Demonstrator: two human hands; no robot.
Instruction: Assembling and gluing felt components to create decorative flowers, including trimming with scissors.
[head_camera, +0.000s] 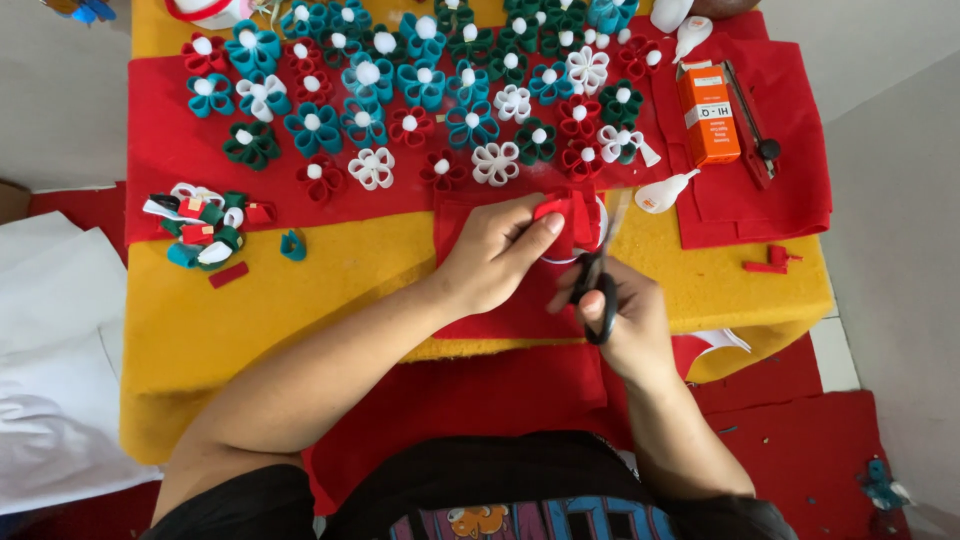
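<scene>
Left hand (492, 255): fingers pinched shut on a red felt piece (566, 215), held just past the fingertips, above the yellow surface (300, 300). Right hand (622, 320): fingers closed through black scissors (594, 285) handles, blades pointing up toward the felt, tips at its edge. Both forearms reach forward from the body, wrists close together. Felt flowers (420, 90) lie well beyond the fingers; glue bottle (663, 192) just right of them.

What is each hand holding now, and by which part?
The left hand pinches a small red felt piece by its lower left edge. The right hand holds black scissors by the handle loops, fingers through them.
</scene>
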